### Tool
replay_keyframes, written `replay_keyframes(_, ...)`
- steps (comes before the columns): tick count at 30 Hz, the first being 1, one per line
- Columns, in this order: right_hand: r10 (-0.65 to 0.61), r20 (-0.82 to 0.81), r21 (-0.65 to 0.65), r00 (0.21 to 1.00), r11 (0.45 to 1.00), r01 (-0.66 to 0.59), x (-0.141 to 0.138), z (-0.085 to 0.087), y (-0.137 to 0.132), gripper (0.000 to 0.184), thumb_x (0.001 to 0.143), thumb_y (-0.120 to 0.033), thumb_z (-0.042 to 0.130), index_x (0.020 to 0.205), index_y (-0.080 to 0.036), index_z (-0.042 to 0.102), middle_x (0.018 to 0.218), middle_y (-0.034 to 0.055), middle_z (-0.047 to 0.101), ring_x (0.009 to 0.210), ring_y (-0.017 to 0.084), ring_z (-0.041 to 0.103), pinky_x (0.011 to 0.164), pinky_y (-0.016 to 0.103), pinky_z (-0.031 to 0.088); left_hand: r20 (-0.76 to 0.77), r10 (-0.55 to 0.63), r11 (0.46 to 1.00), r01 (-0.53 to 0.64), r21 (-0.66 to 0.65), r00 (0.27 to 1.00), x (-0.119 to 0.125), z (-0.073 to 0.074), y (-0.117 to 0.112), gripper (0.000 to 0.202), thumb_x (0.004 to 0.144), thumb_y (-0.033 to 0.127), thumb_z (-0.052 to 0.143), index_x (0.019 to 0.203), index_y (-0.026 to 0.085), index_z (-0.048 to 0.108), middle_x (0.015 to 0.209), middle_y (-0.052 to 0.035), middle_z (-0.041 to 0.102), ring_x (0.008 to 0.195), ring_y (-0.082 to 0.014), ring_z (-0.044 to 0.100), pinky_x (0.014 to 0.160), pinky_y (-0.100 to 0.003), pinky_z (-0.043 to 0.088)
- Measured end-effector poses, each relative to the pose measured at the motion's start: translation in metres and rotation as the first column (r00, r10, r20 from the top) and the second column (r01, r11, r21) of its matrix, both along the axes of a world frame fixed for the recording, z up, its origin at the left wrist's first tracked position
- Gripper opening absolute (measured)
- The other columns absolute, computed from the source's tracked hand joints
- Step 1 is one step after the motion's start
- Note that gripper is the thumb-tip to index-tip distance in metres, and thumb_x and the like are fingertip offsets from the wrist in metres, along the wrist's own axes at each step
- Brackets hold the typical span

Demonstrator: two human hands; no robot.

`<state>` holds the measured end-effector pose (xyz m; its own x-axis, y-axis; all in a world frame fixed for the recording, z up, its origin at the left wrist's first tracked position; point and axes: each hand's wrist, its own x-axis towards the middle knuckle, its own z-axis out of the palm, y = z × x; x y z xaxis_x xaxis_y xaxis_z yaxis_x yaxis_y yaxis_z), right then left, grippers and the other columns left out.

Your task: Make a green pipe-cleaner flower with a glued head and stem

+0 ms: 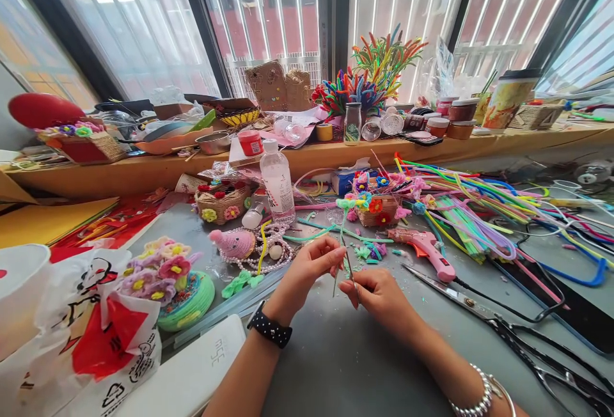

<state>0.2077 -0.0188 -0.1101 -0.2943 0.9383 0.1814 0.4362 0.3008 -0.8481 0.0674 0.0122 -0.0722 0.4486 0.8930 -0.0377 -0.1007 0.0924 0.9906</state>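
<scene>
My left hand [309, 270], with a dotted black watch band at its wrist, has its thumb and fingers pinched round the thin stems of a pipe-cleaner flower sprig [354, 202]. Small green, yellow and blue blooms top the sprig, which stands upright above my fingers. Just to the right, my right hand [384, 298] pinches the lower part of a thin dark stem [350, 263] that runs up toward the blooms. How the stems join between my fingers is hidden. Beyond the sprig sits a small woven basket [377, 213] with pipe-cleaner flowers on it.
A pink glue gun [426, 251] and large scissors [480, 311] lie to the right, near a heap of pipe cleaners [484, 212]. At left stand a clear bottle [277, 183], a potted crochet-like flower piece [187, 302] and a white power bank [192, 372]. Behind runs a cluttered wooden ledge [311, 162].
</scene>
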Motion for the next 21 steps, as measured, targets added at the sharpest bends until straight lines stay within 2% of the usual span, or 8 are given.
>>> replay_keyframes(7,0.052,-0.022,-0.006,0.998,0.999,-0.053,0.0019,0.0026,-0.0025,0.055,0.076,-0.059,0.033,0.044,-0.015,0.043,0.042,-0.0027,0.038,0.043,0.008,0.036,0.044,0.021,0.027,-0.003,-0.042,0.999,0.042,0.012,0.999,-0.0006,0.0016,-0.0016,0.020,0.070,0.028,0.057,0.060,0.015,0.044,0.053,0.0045,0.045,0.050,-0.0055,0.038,0.051,-0.019,0.031)
replay_keyframes(15,0.033,-0.024,0.009,0.999,0.999,-0.033,0.0007,0.0026,-0.0015,0.056,0.077,-0.058,0.032,0.044,-0.015,0.044,0.044,-0.0021,0.042,0.046,0.009,0.040,0.048,0.020,0.030,0.012,-0.045,0.999,0.045,0.006,0.999,0.0003,-0.0022,-0.0005,0.020,0.071,0.028,0.056,0.062,0.015,0.044,0.055,0.0046,0.045,0.052,-0.0050,0.039,0.054,-0.019,0.032)
replay_keyframes(21,0.078,-0.036,0.002,0.996,0.997,-0.078,0.0021,-0.0006,-0.0027,0.062,0.075,-0.065,0.025,0.047,-0.014,0.047,0.044,-0.0023,0.039,0.044,0.008,0.037,0.045,0.020,0.027,0.005,-0.077,0.997,0.077,-0.011,0.997,-0.0003,-0.0014,-0.0011,0.018,0.071,0.028,0.056,0.063,0.015,0.044,0.056,0.0045,0.045,0.052,-0.0054,0.040,0.055,-0.020,0.033)
